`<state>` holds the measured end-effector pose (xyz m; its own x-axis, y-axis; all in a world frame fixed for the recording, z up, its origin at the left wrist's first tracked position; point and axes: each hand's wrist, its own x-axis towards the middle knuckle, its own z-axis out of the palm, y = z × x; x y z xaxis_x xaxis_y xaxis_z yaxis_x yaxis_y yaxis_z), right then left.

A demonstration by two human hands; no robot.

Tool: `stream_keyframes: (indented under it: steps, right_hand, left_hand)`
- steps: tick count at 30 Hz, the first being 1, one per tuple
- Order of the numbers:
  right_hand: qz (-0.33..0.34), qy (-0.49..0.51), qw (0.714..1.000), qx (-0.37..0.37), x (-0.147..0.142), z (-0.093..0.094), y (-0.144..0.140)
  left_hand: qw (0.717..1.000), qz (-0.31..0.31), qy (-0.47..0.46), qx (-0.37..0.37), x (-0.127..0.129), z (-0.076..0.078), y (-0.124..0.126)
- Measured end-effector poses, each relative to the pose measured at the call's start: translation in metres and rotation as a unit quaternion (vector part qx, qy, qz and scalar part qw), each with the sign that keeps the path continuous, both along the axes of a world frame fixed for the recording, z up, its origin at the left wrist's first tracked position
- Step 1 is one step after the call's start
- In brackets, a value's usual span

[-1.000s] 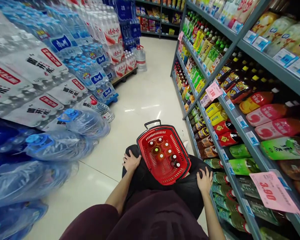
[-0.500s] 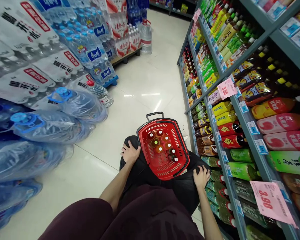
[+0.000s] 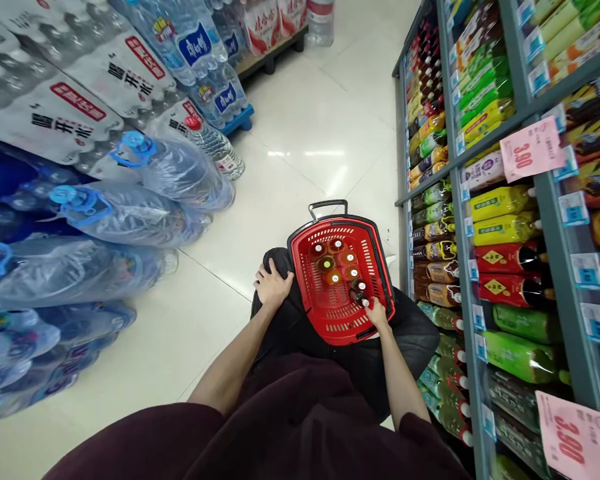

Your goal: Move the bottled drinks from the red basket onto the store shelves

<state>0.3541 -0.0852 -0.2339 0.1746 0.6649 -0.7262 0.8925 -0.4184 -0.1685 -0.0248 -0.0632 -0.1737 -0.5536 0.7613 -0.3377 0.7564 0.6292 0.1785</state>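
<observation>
A red shopping basket (image 3: pixel 316 313) with a black rim stands between my knees, holding several upright bottles, most with white caps. My right hand (image 3: pixel 377 313) reaches over the basket's right side, its fingers closed at the white cap of a dark bottle (image 3: pixel 360 297) in the near right of the group. A bottle with a yellow-green cap (image 3: pixel 327 265) stands at the group's left. My left hand (image 3: pixel 273 283) lies on my left knee, left of the basket, with its fingers spread and nothing in them.
On the right, drink shelves (image 3: pixel 457 267) with pink price signs (image 3: pixel 532 148) run close beside my knee. Large water jugs (image 3: pixel 135 217) line the left, with wrapped water packs (image 3: pixel 130 73) behind them. A tiled floor (image 3: pixel 325 120) stretches ahead.
My right hand has left my right knee and moved in over the basket, closing at a bottle cap. My left hand stays on its knee. The view has shifted.
</observation>
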Motion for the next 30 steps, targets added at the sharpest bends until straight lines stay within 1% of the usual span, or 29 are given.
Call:
stream_keyframes:
  steps: [4,8,12,16,19,22,26,30]
  right_hand:
    - [-0.008,-0.019,0.998,-0.059,-0.01,-0.031,0.003]
    - [-0.03,-0.037,0.995,-0.093,-0.018,-0.053,0.0]
    - [-0.044,-0.039,0.993,-0.104,-0.021,-0.067,-0.003]
    - [-0.046,-0.03,0.994,-0.099,-0.023,-0.074,-0.006]
    - [-0.034,-0.019,0.995,-0.094,-0.025,-0.073,-0.009]
    - [-0.012,-0.007,0.996,-0.091,-0.029,-0.065,-0.011]
    - [0.037,0.016,0.996,-0.085,-0.037,-0.044,-0.015]
    - [0.099,0.05,0.991,-0.075,-0.053,-0.016,-0.024]
  left_hand:
    - [1.0,-0.004,0.012,-0.012,0.001,-0.002,0.003]
    - [0.999,-0.009,0.019,-0.026,0.001,-0.002,0.007]
    - [0.999,-0.01,0.024,-0.027,-0.001,-0.005,0.008]
    - [0.999,-0.011,0.026,-0.027,-0.002,-0.008,0.008]
    - [0.999,-0.01,0.028,-0.031,-0.002,-0.007,0.009]
    - [0.999,-0.013,0.03,-0.036,-0.001,-0.006,0.009]
    - [0.999,-0.014,0.032,-0.033,-0.001,-0.007,0.008]
    - [0.999,-0.016,0.034,-0.018,-0.003,-0.009,0.005]
